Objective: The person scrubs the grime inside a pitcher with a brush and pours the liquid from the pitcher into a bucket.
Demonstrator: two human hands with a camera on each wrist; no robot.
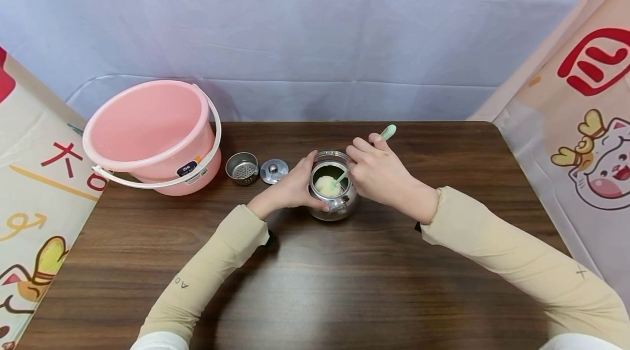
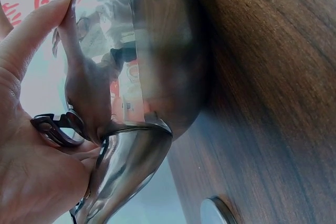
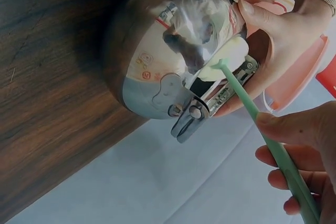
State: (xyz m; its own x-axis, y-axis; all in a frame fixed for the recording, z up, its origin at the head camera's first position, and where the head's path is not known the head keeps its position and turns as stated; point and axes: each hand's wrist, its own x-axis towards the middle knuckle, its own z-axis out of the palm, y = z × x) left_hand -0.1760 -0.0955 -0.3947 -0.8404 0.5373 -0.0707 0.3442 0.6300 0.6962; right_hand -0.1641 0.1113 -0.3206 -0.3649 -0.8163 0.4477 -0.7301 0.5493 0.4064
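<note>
A shiny steel teapot [image 1: 336, 211] stands lidless on the table. My left hand [image 1: 294, 185] grips it round the neck from the left, thumb in front and fingers at the back. Its spout [image 2: 139, 156] shows beside the palm in the left wrist view. My right hand [image 1: 378, 172] holds a light green cup brush [image 3: 286, 163] by its handle, thumb against the fingers. The brush's pale yellow sponge head [image 1: 325, 186] sits inside the teapot's mouth. In the right wrist view the teapot's metal bail handle [image 3: 226, 94] is folded down by the rim.
Left of the teapot lie its knobbed steel lid [image 1: 274, 171] and a perforated steel strainer [image 1: 243, 168]. A pink bucket [image 1: 197, 139] with a white handle stands at the back left of the dark wooden table [image 1: 295, 290]. A pale cloth [image 1: 295, 38] hangs behind.
</note>
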